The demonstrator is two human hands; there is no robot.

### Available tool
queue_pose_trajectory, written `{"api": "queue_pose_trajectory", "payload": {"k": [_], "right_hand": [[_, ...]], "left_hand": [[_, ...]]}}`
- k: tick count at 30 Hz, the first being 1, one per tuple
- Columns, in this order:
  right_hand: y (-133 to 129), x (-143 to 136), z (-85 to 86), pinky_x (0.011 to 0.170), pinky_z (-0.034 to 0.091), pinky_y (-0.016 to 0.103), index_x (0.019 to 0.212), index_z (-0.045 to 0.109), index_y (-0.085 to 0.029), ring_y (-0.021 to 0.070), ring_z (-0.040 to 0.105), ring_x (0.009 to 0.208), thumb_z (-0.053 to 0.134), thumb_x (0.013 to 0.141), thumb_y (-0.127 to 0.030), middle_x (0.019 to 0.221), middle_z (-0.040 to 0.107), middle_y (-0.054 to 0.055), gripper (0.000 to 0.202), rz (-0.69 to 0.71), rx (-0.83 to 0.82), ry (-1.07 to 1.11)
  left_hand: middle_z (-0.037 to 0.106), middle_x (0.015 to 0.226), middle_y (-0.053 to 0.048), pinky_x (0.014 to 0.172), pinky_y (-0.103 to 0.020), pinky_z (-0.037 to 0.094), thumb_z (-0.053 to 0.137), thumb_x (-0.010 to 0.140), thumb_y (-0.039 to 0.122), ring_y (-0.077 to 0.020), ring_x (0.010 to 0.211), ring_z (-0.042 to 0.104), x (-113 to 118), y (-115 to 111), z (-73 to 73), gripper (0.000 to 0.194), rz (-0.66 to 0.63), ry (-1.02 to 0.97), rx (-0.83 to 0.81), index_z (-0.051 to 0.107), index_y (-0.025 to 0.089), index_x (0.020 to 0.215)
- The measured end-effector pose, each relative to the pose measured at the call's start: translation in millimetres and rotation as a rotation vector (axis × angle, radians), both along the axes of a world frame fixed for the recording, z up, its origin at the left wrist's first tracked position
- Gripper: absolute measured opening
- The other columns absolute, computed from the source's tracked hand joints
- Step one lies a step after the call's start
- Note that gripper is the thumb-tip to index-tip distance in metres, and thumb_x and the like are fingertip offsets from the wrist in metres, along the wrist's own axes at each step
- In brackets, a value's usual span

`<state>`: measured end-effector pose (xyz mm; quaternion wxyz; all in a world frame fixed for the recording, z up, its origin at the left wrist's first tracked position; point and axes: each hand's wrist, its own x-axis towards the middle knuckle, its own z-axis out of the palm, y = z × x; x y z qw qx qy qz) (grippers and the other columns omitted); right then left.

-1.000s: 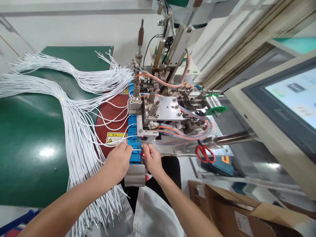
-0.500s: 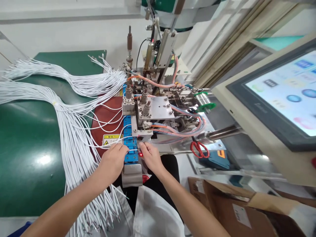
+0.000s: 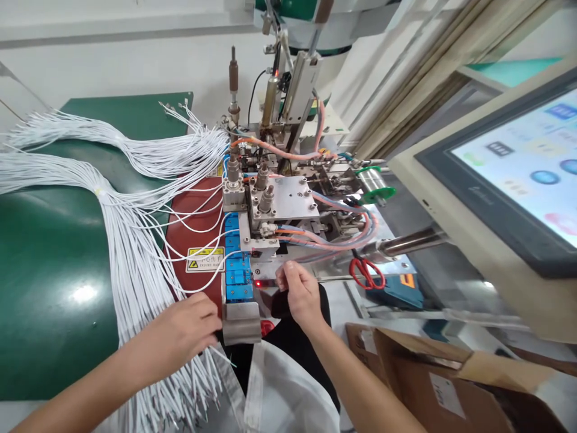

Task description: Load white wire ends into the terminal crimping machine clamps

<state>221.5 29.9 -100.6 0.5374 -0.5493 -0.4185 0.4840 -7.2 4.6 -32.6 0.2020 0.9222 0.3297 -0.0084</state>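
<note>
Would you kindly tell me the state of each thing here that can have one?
Left hand: fingers bent, grip unclear
Right hand: fingers curled, off the blue clamps, grip unclear
Touchscreen: lit
Small red light: on
Large white cable bundle: tied, ends loose
Cardboard box: open
Wire spool: wire wound on
Red-handled scissors: blades hidden, cannot tell

The monitor [image 3: 496,231] is cut off, its screen labels [image 3: 536,135] blurred.
</note>
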Motion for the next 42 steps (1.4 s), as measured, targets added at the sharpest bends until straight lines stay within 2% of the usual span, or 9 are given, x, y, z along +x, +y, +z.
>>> {"api": "queue_pose_trajectory", "payload": {"k": [5, 11, 14, 17, 21, 27, 31, 37, 42], "right_hand": [[-2.2, 0.7, 1.6, 0.046, 0.031, 0.022, 0.055, 0.048, -0.017, 0.0092, 0.038, 0.047, 0.044, 0.084, -0.048, 0.050, 0.043, -0.003, 0.042, 0.002, -0.003, 0.012], [-14.3, -3.5, 10.4, 0.046, 0.036, 0.023, 0.060, 0.058, -0.016, 0.0102, 0.044, 0.048, 0.047, 0.082, -0.049, 0.053, 0.051, 0.000, 0.041, 0.116, -0.002, 0.061], [-22.7, -1.2, 12.9, 0.043, 0.037, 0.024, 0.069, 0.065, -0.015, 0.0118, 0.047, 0.046, 0.042, 0.082, -0.055, 0.051, 0.055, 0.002, 0.048, 0.205, 0.003, 0.271], [-27.3, 0.8, 15.2, 0.046, 0.041, 0.026, 0.081, 0.068, -0.018, 0.0131, 0.051, 0.047, 0.047, 0.079, -0.055, 0.056, 0.060, 0.003, 0.043, 0.141, 0.026, 0.421], [-27.7, -2.2, 21.1, 0.051, 0.045, 0.024, 0.079, 0.068, -0.021, 0.0117, 0.054, 0.053, 0.060, 0.077, -0.030, 0.060, 0.061, 0.000, 0.012, 0.119, 0.072, 0.253], [-22.6, -4.9, 30.3, 0.051, 0.045, 0.022, 0.078, 0.067, -0.020, 0.0112, 0.054, 0.057, 0.055, 0.079, -0.024, 0.070, 0.060, 0.002, 0.012, 0.104, 0.169, 0.080], [-19.1, -5.8, 30.2, 0.052, 0.043, 0.022, 0.070, 0.063, -0.018, 0.0115, 0.053, 0.058, 0.056, 0.077, -0.022, 0.067, 0.059, 0.001, 0.010, 0.156, 0.155, -0.092], [-18.7, -15.5, 30.8, 0.049, 0.039, 0.021, 0.064, 0.056, -0.017, 0.0109, 0.048, 0.054, 0.054, 0.077, -0.027, 0.058, 0.053, -0.001, 0.017, 0.108, 0.080, -0.179], [-19.9, -21.5, 35.5, 0.049, 0.039, 0.021, 0.062, 0.056, -0.017, 0.0106, 0.047, 0.055, 0.056, 0.076, -0.027, 0.060, 0.053, 0.000, 0.017, 0.073, 0.046, -0.134]], "left_hand": [[0.056, 0.083, -0.003, 0.071, -0.031, 0.041, 0.060, 0.078, 0.018, -0.0186, 0.080, 0.051, -11.0, -7.3, 3.8, 0.015, 0.044, 0.096, -0.075, 0.056, 0.016, 0.064], [0.061, 0.080, 0.000, 0.068, -0.022, 0.043, 0.046, 0.088, 0.025, -0.0113, 0.074, 0.056, 9.5, 9.2, 6.6, 0.018, 0.244, -0.244, -0.158, 0.062, 0.019, 0.083], [0.062, 0.080, -0.001, 0.068, -0.023, 0.045, 0.044, 0.089, 0.026, -0.0122, 0.073, 0.058, 22.6, 11.7, 5.1, 0.019, 0.420, -0.276, -0.127, 0.061, 0.018, 0.085], [0.064, 0.086, -0.003, 0.072, -0.026, 0.047, 0.040, 0.090, 0.023, -0.0145, 0.079, 0.060, 36.3, 9.2, 0.0, 0.022, 0.420, -0.293, -0.100, 0.060, 0.019, 0.095], [0.065, 0.098, -0.006, 0.079, -0.027, 0.048, 0.041, 0.089, 0.024, -0.0160, 0.087, 0.061, 55.3, 5.6, -6.5, 0.028, 0.437, -0.402, -0.097, 0.056, 0.018, 0.112], [0.068, 0.077, 0.001, 0.064, -0.024, 0.050, 0.038, 0.089, 0.021, -0.0137, 0.064, 0.063, 66.3, 5.2, -8.2, 0.046, 0.511, -0.380, -0.177, 0.032, 0.024, 0.134], [0.068, 0.091, -0.003, 0.069, -0.025, 0.052, 0.040, 0.089, 0.020, -0.0147, 0.076, 0.064, 64.9, 3.1, -13.9, 0.050, 0.415, -0.395, 0.026, 0.025, 0.022, 0.137], [0.066, 0.100, -0.011, 0.080, -0.031, 0.051, 0.039, 0.088, 0.013, -0.0186, 0.089, 0.063, 64.0, 1.7, -24.9, 0.036, 0.246, -0.380, 0.462, 0.043, 0.010, 0.123], [0.068, 0.087, -0.008, 0.074, -0.026, 0.052, 0.045, 0.087, 0.015, -0.0163, 0.081, 0.063, 65.8, 5.2, -20.9, 0.020, 0.396, -0.507, 0.372, 0.060, 0.013, 0.099]]}}
